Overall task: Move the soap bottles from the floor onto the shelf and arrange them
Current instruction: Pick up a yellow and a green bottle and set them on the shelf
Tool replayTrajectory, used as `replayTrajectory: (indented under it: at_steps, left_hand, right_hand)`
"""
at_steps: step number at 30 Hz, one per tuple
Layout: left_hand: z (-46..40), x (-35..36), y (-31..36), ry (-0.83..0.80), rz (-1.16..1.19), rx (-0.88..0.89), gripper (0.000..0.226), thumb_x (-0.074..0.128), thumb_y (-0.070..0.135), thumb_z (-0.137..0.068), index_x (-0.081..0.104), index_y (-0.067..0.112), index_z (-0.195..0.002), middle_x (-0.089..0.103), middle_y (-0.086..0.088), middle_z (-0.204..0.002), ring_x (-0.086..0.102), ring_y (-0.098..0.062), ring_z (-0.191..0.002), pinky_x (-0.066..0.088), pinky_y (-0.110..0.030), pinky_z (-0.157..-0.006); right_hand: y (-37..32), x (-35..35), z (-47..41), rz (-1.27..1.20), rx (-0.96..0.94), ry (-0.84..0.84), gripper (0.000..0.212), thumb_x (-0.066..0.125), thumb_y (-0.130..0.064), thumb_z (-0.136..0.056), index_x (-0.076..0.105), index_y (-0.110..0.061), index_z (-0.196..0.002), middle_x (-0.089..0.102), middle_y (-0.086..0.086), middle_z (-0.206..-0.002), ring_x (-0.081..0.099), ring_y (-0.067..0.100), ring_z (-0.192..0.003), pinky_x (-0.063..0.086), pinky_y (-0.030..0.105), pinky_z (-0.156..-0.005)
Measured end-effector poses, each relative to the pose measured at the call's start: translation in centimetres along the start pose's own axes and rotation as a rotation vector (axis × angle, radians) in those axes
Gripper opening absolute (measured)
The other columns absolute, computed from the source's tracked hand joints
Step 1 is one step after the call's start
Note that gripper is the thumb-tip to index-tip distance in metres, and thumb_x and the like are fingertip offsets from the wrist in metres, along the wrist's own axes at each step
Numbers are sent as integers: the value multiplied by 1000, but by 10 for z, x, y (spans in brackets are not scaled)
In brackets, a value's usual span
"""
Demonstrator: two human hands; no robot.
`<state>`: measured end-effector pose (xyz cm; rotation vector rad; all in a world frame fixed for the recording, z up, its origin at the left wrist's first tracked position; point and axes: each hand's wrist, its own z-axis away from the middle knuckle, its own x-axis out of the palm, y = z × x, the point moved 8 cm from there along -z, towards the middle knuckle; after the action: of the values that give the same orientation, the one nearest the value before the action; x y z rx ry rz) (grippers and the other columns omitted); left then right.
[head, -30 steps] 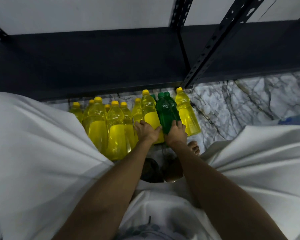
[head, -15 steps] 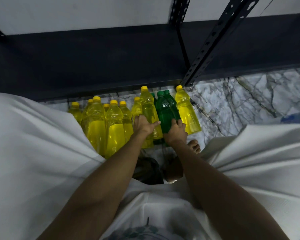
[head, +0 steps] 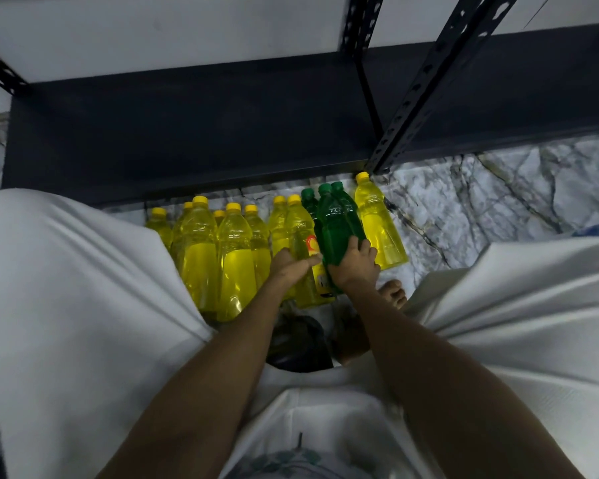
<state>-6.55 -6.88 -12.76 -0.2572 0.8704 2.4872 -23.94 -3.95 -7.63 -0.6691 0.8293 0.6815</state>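
Note:
Several yellow soap bottles (head: pixel 234 250) with yellow caps stand on the marble floor just in front of the dark shelf (head: pixel 187 133). My left hand (head: pixel 289 267) is wrapped around a yellow bottle (head: pixel 303 236) with a red and yellow label. My right hand (head: pixel 355 267) grips a green bottle (head: pixel 334 226) low on its body. Two more green bottles stand close behind and beside it, partly hidden. Another yellow bottle (head: pixel 377 223) stands to the right, by the shelf post.
A black perforated upright post (head: pixel 426 81) rises at the shelf's front right corner. White trouser legs (head: pixel 66 305) fill both sides of the view. A bare foot (head: pixel 393 295) rests on the marble floor (head: pixel 481 202) right of the bottles.
The yellow bottle in my left hand has come nearer and its label now shows. The green bottle in my right hand has shifted slightly nearer too.

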Motion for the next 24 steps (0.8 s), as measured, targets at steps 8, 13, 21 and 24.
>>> replayTrajectory:
  at_steps: [8, 13, 21, 24]
  left_hand:
    - [-4, -6, 0, 104, -119, 17, 82, 74, 52, -85, 46, 7, -148, 42, -12, -154, 41, -34, -141, 41, -44, -112]
    - [-4, -4, -3, 48, -51, 39, 82, 70, 43, -91, 31, 15, -157, 43, -13, -155, 44, -33, -141, 41, -43, -113]
    - [2, 0, 0, 42, -110, 62, 75, 62, 41, -97, 27, 14, -158, 34, -15, -161, 32, -36, -147, 36, -46, -116]
    - [0, 0, 2, 8, -118, 64, 76, 59, 39, -100, 20, 13, -160, 27, -13, -164, 28, -34, -150, 32, -43, -118]
  right_hand:
    - [11, -1, -13, -189, 56, -51, 83, 79, -42, -79, 41, -8, -144, 50, 17, -141, 40, 38, -135, 45, 50, -105]
    - [24, 3, -15, -448, 164, -100, 81, 79, -42, -82, 39, -8, -143, 52, 20, -139, 53, 39, -127, 50, 43, -99]
    - [23, -2, -27, -353, 137, -141, 75, 85, -43, -75, 60, 1, -130, 54, 17, -138, 54, 36, -124, 51, 44, -101]
    - [20, -9, -34, -431, 136, -197, 56, 85, -25, -78, 64, 0, -123, 68, 12, -116, 66, 30, -106, 57, 39, -89]
